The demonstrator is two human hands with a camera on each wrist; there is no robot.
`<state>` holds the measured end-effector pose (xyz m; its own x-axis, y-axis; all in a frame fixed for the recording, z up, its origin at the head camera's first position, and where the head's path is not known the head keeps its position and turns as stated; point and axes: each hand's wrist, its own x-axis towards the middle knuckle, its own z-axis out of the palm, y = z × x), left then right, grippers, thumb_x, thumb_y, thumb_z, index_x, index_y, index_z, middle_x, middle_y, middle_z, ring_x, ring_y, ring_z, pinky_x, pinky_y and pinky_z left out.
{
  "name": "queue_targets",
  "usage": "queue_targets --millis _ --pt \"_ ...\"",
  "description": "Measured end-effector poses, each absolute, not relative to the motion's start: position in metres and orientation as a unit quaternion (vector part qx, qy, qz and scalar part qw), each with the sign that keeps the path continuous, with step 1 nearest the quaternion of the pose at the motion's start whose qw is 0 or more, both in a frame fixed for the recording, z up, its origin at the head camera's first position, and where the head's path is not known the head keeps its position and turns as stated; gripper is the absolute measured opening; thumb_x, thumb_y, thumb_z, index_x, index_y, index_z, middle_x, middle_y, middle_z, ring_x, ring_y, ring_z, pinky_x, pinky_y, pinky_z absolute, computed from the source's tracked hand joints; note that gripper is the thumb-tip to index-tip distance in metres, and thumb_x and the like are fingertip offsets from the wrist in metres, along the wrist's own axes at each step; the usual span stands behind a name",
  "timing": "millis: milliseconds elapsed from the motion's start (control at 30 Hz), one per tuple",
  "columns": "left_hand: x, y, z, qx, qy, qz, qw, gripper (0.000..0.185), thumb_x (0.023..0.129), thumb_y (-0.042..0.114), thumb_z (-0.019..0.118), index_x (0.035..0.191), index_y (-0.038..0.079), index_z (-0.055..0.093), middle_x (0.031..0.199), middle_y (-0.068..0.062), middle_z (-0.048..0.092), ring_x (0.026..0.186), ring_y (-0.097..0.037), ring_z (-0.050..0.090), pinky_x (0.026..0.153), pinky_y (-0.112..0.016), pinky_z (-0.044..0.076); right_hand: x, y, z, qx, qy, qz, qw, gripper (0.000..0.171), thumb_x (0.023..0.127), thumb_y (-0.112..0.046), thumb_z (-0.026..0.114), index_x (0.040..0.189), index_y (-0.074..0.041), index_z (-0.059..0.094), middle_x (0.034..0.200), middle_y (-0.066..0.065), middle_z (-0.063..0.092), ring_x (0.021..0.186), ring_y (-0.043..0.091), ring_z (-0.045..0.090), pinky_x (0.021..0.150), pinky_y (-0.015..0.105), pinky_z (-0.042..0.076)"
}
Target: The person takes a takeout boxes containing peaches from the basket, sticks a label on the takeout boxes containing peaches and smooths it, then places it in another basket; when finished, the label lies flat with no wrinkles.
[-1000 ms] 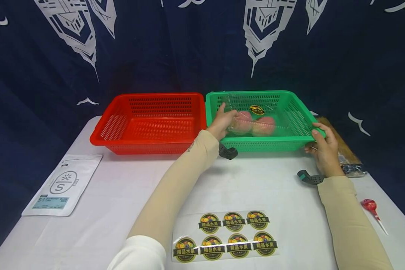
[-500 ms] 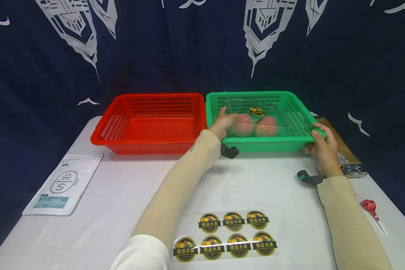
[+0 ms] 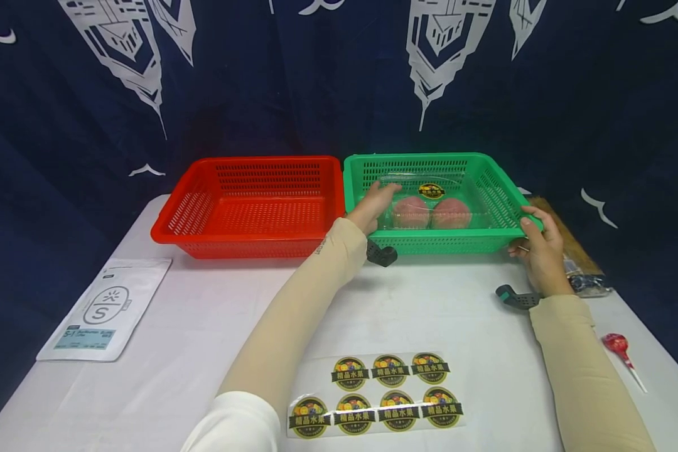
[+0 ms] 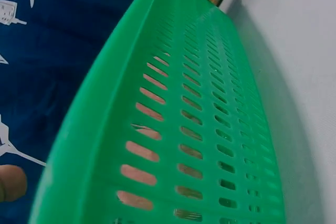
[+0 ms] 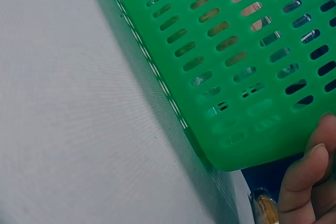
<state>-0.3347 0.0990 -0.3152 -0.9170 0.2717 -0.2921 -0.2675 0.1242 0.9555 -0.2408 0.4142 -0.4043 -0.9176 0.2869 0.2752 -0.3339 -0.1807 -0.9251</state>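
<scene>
A clear plastic fruit box with a black-and-gold sticker lies in the green basket. Two pinkish round fruits show through it; whether apples or peaches I cannot tell. My left hand reaches over the basket's front left, fingers extended beside the box's left end; contact with it is unclear. One left fingertip shows past the rim in the left wrist view. At the front right corner my right hand grips the basket's rim, its fingers partly in the right wrist view.
A red basket adjoins the green one on the left. A sheet of round stickers lies in front. On the left is a white pouch; on the right are a red lollipop and a brown item in clear wrap.
The clear fruit box has come down into the green basket and shifted slightly right, away from my left hand. Those fingers have loosened from its end. My right hand stays on the rim.
</scene>
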Motion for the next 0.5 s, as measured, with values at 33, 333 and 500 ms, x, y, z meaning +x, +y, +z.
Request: queue_targets --millis 33,333,500 --pt "-0.334 0.098 -0.314 0.005 0.721 0.664 0.198 0.076 0.114 0.036 0.049 0.176 0.020 0.009 0.182 -0.006 0.010 0.166 -0.031 0.013 0.132 -0.059 0.018 -0.241 0.414 -0.404 0.017 -0.607 0.768 0.202 0.025 0.111 -0.016 0.061 0.135 -0.022 0.065 0.103 0.001 0.058 0.066 0.009 0.062 0.057 0.019 0.053" --pt "-0.322 0.074 -0.295 0.057 0.700 0.681 0.207 0.063 0.115 0.038 0.045 0.173 0.021 0.027 0.181 0.000 0.014 0.166 -0.029 0.012 0.132 -0.061 0.015 -0.243 0.413 -0.404 0.017 -0.602 0.773 0.199 0.024 0.112 -0.014 0.059 0.134 -0.022 0.065 0.104 0.001 0.060 0.065 0.010 0.062 0.057 0.020 0.053" --pt "-0.305 0.054 -0.281 0.090 0.656 0.710 0.239 0.058 0.117 0.035 0.044 0.171 0.020 0.032 0.181 -0.004 0.015 0.167 -0.028 0.011 0.134 -0.050 0.015 -0.242 0.413 -0.404 0.015 -0.607 0.769 0.199 0.025 0.112 -0.015 0.059 0.135 -0.023 0.065 0.105 0.001 0.059 0.065 0.010 0.062 0.057 0.020 0.053"
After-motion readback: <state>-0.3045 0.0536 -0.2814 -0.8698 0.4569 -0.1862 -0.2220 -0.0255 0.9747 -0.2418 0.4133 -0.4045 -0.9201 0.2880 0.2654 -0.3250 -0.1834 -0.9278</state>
